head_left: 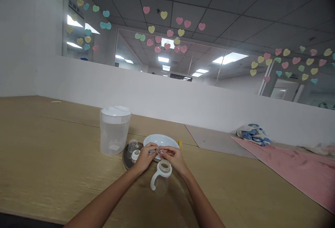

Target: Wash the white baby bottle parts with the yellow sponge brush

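Both hands meet above the near rim of a white bowl [161,139], about midway along the surface [65,165]. Between them is a small clear part [158,149], roughly ring-shaped, raised off the surface. The left hand [145,156] pinches it from the left with thumb and fingertips; the right hand [175,158] has its fingers bent around the other side, their tips closed on it. Its finer shape is too small to tell.

Just below the hands, on the side toward the surface's near edge, a clear bottle [161,185] stands upright between the forearms. Its mouth is uncovered, and a white handle [155,178] curves out from its collar to the left.

Left of the bowl, partly behind the left hand, lies a dark round tray [126,161]. It carries a clear cover [132,145] and a white cap [135,155]. Farther left stands a clear pitcher [113,137] with a white lid [116,111]. Something yellow [180,145] shows at the bowl's right side.

Toward the surface's far left corner lies a thin flat piece [56,101]. At the right, a pink cloth [290,168] is spread, with a bunched blue-and-white cloth [252,134] at its far corner, by the wall [167,98].
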Action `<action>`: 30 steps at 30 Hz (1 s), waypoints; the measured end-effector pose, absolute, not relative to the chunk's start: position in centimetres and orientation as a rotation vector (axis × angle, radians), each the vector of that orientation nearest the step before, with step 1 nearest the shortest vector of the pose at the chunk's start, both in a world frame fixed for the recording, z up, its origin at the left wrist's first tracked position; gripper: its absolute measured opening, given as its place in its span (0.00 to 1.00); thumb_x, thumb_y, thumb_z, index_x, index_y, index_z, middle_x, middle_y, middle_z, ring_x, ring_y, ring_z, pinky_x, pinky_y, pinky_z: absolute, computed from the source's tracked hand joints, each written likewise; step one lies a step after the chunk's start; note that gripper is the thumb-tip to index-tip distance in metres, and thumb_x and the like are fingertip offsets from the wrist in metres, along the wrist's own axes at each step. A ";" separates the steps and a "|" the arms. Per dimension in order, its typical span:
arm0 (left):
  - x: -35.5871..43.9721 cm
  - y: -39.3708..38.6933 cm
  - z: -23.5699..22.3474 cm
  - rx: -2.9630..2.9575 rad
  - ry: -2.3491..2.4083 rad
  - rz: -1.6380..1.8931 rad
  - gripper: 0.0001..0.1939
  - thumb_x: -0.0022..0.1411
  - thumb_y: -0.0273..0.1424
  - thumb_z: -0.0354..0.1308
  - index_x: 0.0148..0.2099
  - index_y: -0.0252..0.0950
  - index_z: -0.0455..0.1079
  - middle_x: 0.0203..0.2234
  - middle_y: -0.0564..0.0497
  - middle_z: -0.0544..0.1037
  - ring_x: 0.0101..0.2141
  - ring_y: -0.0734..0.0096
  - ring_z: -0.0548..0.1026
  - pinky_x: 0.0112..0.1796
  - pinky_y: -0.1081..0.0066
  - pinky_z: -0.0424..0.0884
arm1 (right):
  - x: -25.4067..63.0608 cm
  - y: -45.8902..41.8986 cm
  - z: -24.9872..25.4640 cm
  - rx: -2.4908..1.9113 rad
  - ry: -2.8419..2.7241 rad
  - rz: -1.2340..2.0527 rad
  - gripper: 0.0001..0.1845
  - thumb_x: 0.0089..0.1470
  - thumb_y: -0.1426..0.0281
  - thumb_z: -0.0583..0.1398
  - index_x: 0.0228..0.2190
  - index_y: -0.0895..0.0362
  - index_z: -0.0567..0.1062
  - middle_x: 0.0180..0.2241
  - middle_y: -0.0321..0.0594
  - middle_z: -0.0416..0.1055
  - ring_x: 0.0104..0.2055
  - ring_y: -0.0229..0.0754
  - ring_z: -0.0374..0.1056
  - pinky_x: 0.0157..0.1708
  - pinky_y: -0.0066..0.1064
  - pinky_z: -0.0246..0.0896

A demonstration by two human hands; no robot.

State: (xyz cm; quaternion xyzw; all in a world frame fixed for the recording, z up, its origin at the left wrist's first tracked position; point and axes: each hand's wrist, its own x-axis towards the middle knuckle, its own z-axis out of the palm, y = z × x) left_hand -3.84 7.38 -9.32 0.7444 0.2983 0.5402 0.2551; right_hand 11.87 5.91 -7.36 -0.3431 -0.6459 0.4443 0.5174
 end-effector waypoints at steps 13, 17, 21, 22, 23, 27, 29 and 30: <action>-3.9 7.4 -9.3 2.067 0.874 1.441 0.14 0.59 0.38 0.51 0.39 0.37 0.75 0.35 0.46 0.75 0.38 0.64 0.71 0.43 0.67 0.64 | 12.0 5.2 -6.5 -0.762 -1.675 0.413 0.07 0.48 0.65 0.61 0.29 0.52 0.80 0.31 0.42 0.72 0.36 0.41 0.67 0.40 0.34 0.62; -3.9 7.5 -9.5 2.067 0.879 1.447 0.15 0.59 0.38 0.51 0.38 0.36 0.75 0.35 0.45 0.75 0.38 0.64 0.71 0.42 0.67 0.64 | 12.1 4.9 -6.2 -0.768 -1.626 0.345 0.08 0.49 0.65 0.60 0.29 0.53 0.79 0.31 0.42 0.73 0.35 0.41 0.68 0.37 0.34 0.64; -3.9 7.3 -9.4 2.096 0.886 1.421 0.15 0.60 0.38 0.50 0.36 0.36 0.75 0.34 0.45 0.76 0.37 0.65 0.71 0.41 0.68 0.64 | 12.1 5.3 -6.6 -0.777 -1.685 0.341 0.07 0.47 0.66 0.62 0.29 0.54 0.79 0.31 0.43 0.73 0.34 0.42 0.68 0.33 0.32 0.65; -3.9 7.3 -9.4 2.107 0.882 1.412 0.15 0.60 0.38 0.50 0.36 0.36 0.75 0.34 0.45 0.76 0.37 0.65 0.71 0.40 0.68 0.64 | 12.1 5.5 -6.8 -0.783 -1.710 0.341 0.07 0.47 0.66 0.62 0.29 0.55 0.79 0.31 0.43 0.73 0.34 0.42 0.68 0.34 0.33 0.65; -4.0 7.2 -9.4 2.118 0.878 1.404 0.15 0.60 0.37 0.50 0.36 0.37 0.75 0.34 0.46 0.76 0.37 0.65 0.71 0.40 0.68 0.64 | 12.1 5.6 -7.0 -0.789 -1.735 0.338 0.07 0.46 0.66 0.62 0.28 0.55 0.79 0.30 0.43 0.73 0.34 0.42 0.68 0.35 0.33 0.64; -4.0 7.3 -9.5 2.153 0.864 1.391 0.14 0.60 0.36 0.50 0.37 0.37 0.75 0.34 0.46 0.76 0.37 0.65 0.71 0.41 0.69 0.64 | 12.2 5.9 -7.3 -0.817 -1.799 0.322 0.07 0.49 0.66 0.60 0.27 0.56 0.77 0.30 0.42 0.73 0.35 0.42 0.68 0.37 0.33 0.63; -4.0 7.4 -9.5 2.150 0.866 1.391 0.14 0.60 0.36 0.50 0.37 0.37 0.75 0.34 0.46 0.76 0.37 0.65 0.71 0.41 0.69 0.64 | 12.3 5.9 -7.4 -0.852 -1.822 0.306 0.08 0.51 0.66 0.58 0.28 0.56 0.75 0.31 0.42 0.73 0.36 0.42 0.67 0.37 0.33 0.63; -4.0 7.4 -9.5 2.144 0.868 1.390 0.14 0.60 0.37 0.50 0.37 0.37 0.75 0.34 0.46 0.76 0.37 0.65 0.71 0.41 0.68 0.64 | 12.3 5.9 -7.4 -0.875 -1.830 0.293 0.08 0.52 0.66 0.57 0.29 0.56 0.74 0.32 0.42 0.73 0.36 0.42 0.67 0.37 0.32 0.63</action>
